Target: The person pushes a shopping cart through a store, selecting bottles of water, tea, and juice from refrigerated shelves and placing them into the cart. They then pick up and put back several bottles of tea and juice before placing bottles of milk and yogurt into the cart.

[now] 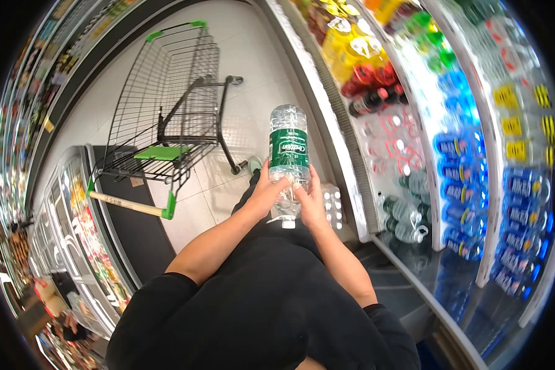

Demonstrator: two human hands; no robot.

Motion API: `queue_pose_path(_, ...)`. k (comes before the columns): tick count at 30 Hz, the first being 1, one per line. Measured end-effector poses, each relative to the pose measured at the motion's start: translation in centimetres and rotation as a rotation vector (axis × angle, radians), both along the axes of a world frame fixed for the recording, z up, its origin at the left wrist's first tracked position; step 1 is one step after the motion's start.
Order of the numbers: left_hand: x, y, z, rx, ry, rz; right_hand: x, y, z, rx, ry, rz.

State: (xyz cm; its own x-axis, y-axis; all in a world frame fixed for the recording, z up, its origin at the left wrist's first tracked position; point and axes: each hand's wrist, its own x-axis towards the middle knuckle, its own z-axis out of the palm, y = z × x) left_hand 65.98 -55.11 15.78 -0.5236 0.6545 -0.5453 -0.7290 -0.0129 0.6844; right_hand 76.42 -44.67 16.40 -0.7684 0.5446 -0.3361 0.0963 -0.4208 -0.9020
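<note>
A large clear water bottle (pixel 289 148) with a green label is held out in front of my body, its white cap pointing back toward me. My left hand (pixel 271 191) is closed around the bottle's near left side, thumb on top. On the right side, my right hand (pixel 311 200) grips it the same way, the two thumbs close together near the neck. Both hands are clear of the shelves. Undersides of the fingers are hidden by the bottle.
A black wire shopping cart (pixel 160 92) with green corners and a handle bar (pixel 129 205) stands ahead to the left. Drink shelves (pixel 327 80) run along the right, stocked with blue-labelled bottles (pixel 459 191) and green-labelled bottles (pixel 402 209). Freezer cabinets (pixel 71 209) line the left.
</note>
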Motion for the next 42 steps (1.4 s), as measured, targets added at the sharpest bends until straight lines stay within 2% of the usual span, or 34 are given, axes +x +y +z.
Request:
queue_pose_path(6, -11.6, -4.7, 5.0, 0.125, 0.140, 0.247, -14.0, -2.8, 4.4, 0.164, 0.039, 0.240)
queue_pose_path(7, -13.7, -5.7, 4.2, 0.146, 0.206, 0.292, -16.5, -3.4, 4.6, 0.209, 0.038, 0.280)
queue_pose_path(8, -15.6, -6.7, 3.7, 0.166, 0.181, 0.353, -19.1, -4.2, 4.8, 0.231, 0.052, 0.326)
queue_pose_path(11, -20.6, -10.5, 6.4, 0.168, 0.070, 0.498, -26.1, -7.0, 6.4, 0.278, 0.023, 0.458)
queue_pose_path(12, -21.9, -11.3, 5.3, 0.210, 0.063, 0.551, -28.0, -8.0, 6.8, 0.287, -0.007, 0.507)
queue_pose_path(15, -25.6, -15.0, 3.2, 0.098, 0.000, 0.660, -33.3, -11.5, 6.0, 0.260, -0.064, 0.625)
queue_pose_path(18, -29.9, -20.1, -1.7, 0.054, -0.176, 0.545, -37.5, -14.9, 0.6, 0.360, -0.147, 0.750)
queue_pose_path(21, -33.2, -22.5, -2.3, -0.053, -0.343, 0.487, -40.3, -18.8, -3.3, 0.463, -0.294, 0.809)
queue_pose_path(24, -35.4, -24.1, -8.1, -0.278, -0.403, 0.391, -42.3, -20.7, -7.8, 0.366, -0.584, 0.878)
queue_pose_path(26, -36.5, -24.7, -12.6, -0.275, -0.426, 0.296, -42.5, -21.6, -11.0, 0.340, -0.705, 0.886)
queue_pose_path(29, -37.2, -24.2, -15.7, -0.355, -0.507, 0.199, -42.9, -22.7, -13.9, 0.217, -0.869, 0.864)
queue_pose_path(33, -38.8, -23.9, -19.3, -0.387, -0.519, -0.043, -43.3, -22.6, -15.4, 0.019, -0.940, 0.757)
queue_pose_path(36, -39.7, -24.3, -23.4, -0.604, -0.444, -0.250, -44.5, -21.9, -14.3, -0.074, -0.973, 0.720)
queue_pose_path(37, -39.6, -24.7, -27.0, -0.587, -0.438, -0.280, -44.4, -22.3, -14.7, -0.084, -0.967, 0.671)
queue_pose_path(38, -39.0, -25.6, -31.7, -0.567, -0.434, -0.313, -44.2, -22.8, -15.5, -0.034, -0.981, 0.737)
queue_pose_path(41, -38.5, -23.9, -31.7, -0.571, -0.374, -0.345, -43.8, -23.1, -16.5, 0.076, -0.971, 0.891)
queue_pose_path(42, -39.1, -23.0, -29.9, -0.584, -0.342, -0.343, -43.8, -22.8, -16.0, 0.079, -0.930, 0.921)
